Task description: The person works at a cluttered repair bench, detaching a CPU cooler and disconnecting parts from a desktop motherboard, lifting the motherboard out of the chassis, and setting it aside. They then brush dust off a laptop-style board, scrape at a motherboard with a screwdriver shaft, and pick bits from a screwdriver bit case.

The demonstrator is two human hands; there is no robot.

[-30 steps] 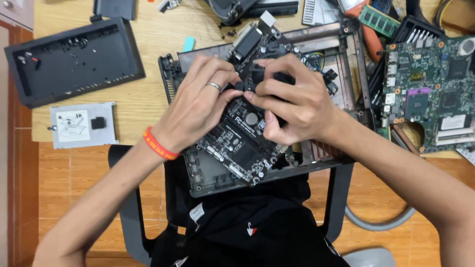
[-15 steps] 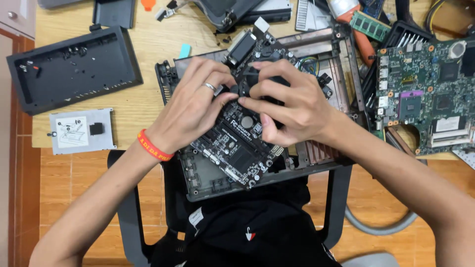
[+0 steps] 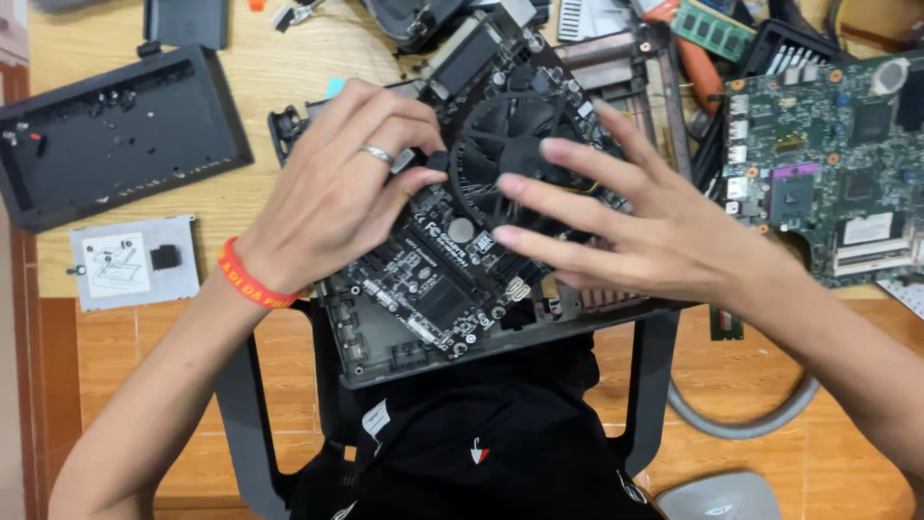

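Left grip: the left hand [image 3: 332,197], ring on one finger, orange band at the wrist, has its fingertips drawn together at the left rim of the round black cooling fan [image 3: 505,154]. What they pinch there I cannot tell; it looks like a small clip or plug at the fan's edge.
Right grip: the right hand [image 3: 635,226] lies flat with fingers spread across the fan's right side, nothing enclosed. I judge it is there to steady the part while the other hand works.
Fan: seated on the black rectangular circuit board [image 3: 433,279], which lies tilted in the dark metal case tray [image 3: 385,342].
Tray: overhangs the near edge of the light wooden table [image 3: 221,202], so the board comes close over the lap.
Left edge: an empty black plastic shell [image 3: 115,135], with a flat grey metal plate [image 3: 135,260] just beside it, near the table's front edge.
Right edge: a green circuit board [image 3: 828,173], set well aside among loose parts.
Far edge: a small green memory stick [image 3: 712,31], clear of the hands.
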